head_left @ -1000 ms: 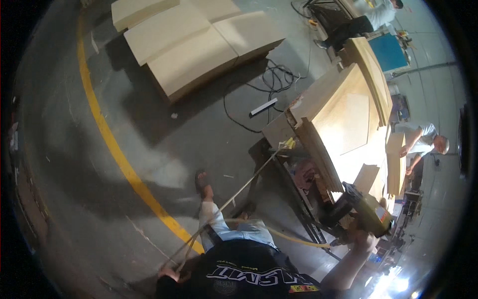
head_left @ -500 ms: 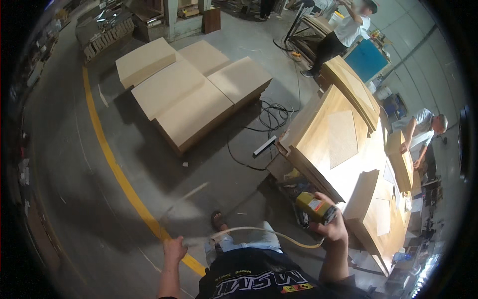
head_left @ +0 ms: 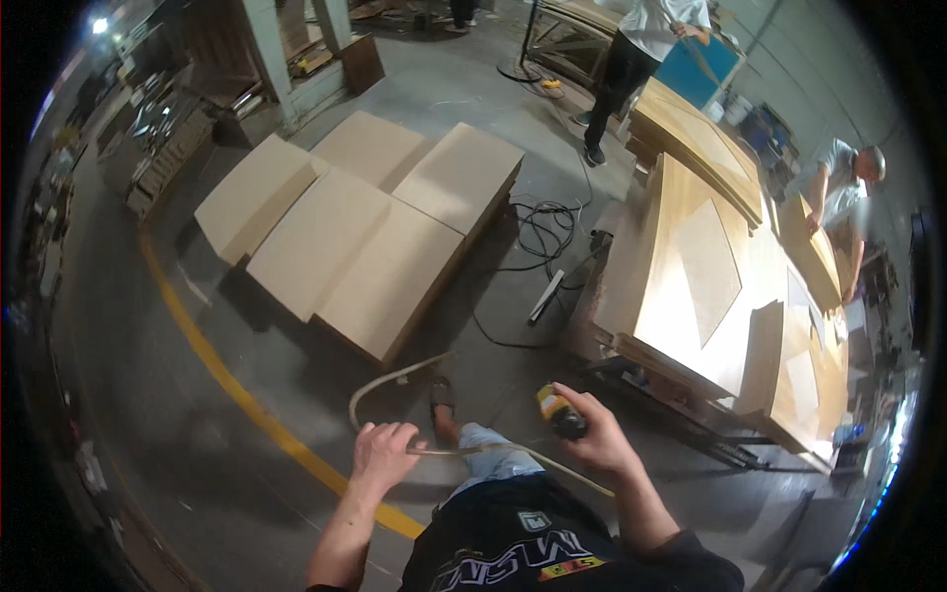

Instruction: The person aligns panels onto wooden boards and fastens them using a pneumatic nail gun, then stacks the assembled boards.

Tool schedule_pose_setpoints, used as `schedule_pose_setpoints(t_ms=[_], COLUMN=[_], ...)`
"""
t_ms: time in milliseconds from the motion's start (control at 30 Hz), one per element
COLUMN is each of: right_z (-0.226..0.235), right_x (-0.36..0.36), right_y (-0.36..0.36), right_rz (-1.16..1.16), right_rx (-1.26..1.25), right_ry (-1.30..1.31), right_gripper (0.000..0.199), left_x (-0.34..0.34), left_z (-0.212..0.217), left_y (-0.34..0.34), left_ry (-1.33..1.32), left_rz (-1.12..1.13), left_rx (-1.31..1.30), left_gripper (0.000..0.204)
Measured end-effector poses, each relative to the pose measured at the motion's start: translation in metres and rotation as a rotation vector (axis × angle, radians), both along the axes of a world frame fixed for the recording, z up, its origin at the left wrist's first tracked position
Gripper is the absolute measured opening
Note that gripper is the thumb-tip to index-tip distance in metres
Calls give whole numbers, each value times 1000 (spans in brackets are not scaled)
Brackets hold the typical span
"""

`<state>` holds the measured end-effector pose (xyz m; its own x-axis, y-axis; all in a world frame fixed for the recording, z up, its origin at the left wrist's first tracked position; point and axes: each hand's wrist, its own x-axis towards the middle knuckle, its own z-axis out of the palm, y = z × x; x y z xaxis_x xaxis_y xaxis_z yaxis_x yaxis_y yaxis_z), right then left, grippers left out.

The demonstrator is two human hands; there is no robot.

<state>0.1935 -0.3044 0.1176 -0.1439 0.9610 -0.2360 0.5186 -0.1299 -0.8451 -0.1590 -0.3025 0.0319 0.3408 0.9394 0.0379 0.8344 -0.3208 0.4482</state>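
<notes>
In my right hand (head_left: 600,440) is a compact yellow-and-black air tool (head_left: 560,410), held in front of my right thigh; its exact kind cannot be made out. A pale beige air hose (head_left: 503,456) crosses in front of my legs. My left hand (head_left: 383,456) is closed round this hose, left of my knees, and the hose loops forward from there to the floor near my foot. The end of the hose near my right forearm is partly hidden.
Low stacks of beige boards (head_left: 385,266) lie ahead on the floor. To the right stands a bench piled with wooden panels (head_left: 681,286). A tangled black cable (head_left: 543,232) and a white strip (head_left: 546,296) lie between them. One person (head_left: 641,59) stands beyond; another (head_left: 838,187) handles a panel at right.
The air tool has moved left, away from the bench, in my right hand. My left hand has come inward and now grips the hose. My view has shifted, and the far person has moved.
</notes>
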Motion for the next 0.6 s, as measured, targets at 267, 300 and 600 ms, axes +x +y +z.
schedule_pose_setpoints(t_ms=[267, 300, 600], right_z=[-49, -47, -58], right_x=[-158, -169, -333], right_y=[75, 80, 63], right_rz=[-305, -324, -837], right_rx=[-134, -119, 161], right_ry=[439, 430, 507], right_gripper=[78, 78, 83], left_x=[-5, -14, -160], left_z=[33, 35, 38], left_y=[108, 122, 184], left_ry=[-358, -415, -295], left_rz=[90, 84, -669], left_rx=[-377, -372, -598], left_gripper=[27, 25, 19])
